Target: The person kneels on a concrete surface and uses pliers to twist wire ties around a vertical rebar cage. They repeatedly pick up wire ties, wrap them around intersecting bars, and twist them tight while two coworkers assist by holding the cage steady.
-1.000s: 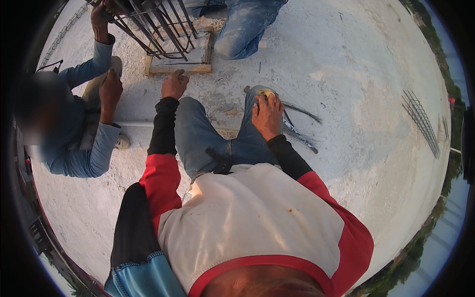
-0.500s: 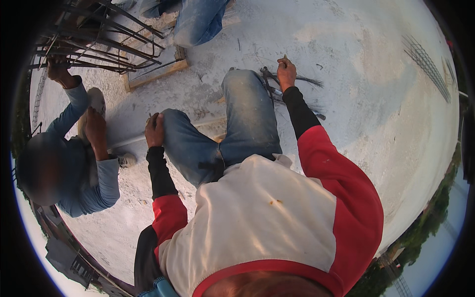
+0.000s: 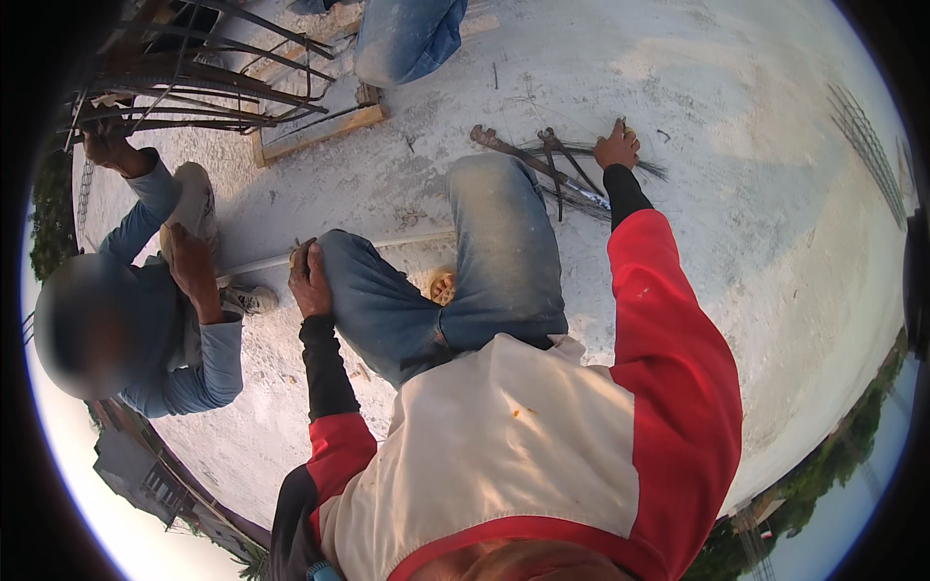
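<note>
The right hand (image 3: 617,147) was stretched out low over the pale floor (image 3: 746,213), its fingers bent and partly spread. A bunch of thin wire (image 3: 653,168) lay just at that hand: its loose ends stuck out to the right of the palm, and the rest ran off to the left, short of the bent fingertips. A small pale thing showed by the fingers; whether they had hold of it or of any wire, I could not tell.

Left of the hand, apart from the fingers, a pair of pliers (image 3: 554,160) lay with its handles parted, beside a rusty tool (image 3: 499,144) near the right knee. The left hand (image 3: 310,281) rested against the outside of the left knee, fingers curled; their grip was unclear. At the left, a co-worker's hand (image 3: 108,147) was at the steel bars (image 3: 252,88).
</note>
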`<action>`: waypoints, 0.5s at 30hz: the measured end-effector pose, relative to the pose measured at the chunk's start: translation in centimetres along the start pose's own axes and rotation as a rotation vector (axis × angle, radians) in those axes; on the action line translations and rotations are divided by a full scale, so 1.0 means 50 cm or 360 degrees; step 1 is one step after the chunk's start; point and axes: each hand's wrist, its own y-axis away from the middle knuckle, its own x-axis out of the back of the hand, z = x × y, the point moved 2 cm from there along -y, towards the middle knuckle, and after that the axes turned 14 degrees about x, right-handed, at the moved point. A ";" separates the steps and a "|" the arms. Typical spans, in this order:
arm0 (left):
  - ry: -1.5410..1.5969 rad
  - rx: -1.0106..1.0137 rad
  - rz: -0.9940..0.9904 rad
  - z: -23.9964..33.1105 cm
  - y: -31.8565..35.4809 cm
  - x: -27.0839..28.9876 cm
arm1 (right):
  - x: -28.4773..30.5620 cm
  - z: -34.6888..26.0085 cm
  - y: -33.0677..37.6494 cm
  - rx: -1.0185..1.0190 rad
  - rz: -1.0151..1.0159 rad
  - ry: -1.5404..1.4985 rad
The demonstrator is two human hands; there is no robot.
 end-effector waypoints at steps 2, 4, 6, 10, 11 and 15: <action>-0.0010 0.0065 -0.0010 0.006 -0.001 -0.002 | 0.008 -0.038 -0.016 0.0168 0.0014 -0.0006; -0.0011 0.0060 -0.0010 0.013 -0.002 -0.004 | 0.015 -0.087 -0.023 0.0395 0.0034 0.0078; -0.0033 0.0044 0.0004 0.020 -0.003 -0.006 | 0.017 -0.153 -0.025 0.0800 0.0154 -0.0009; -0.0030 0.0064 -0.0021 0.031 -0.009 -0.016 | -0.021 -0.289 -0.014 0.0870 -0.0102 -0.0167; -0.0019 0.0081 -0.0025 0.033 -0.010 -0.018 | -0.027 -0.308 -0.011 0.0768 -0.0156 -0.0201; -0.0022 -0.0002 0.0046 0.033 -0.005 -0.012 | -0.048 -0.398 0.010 0.0608 -0.0344 -0.0139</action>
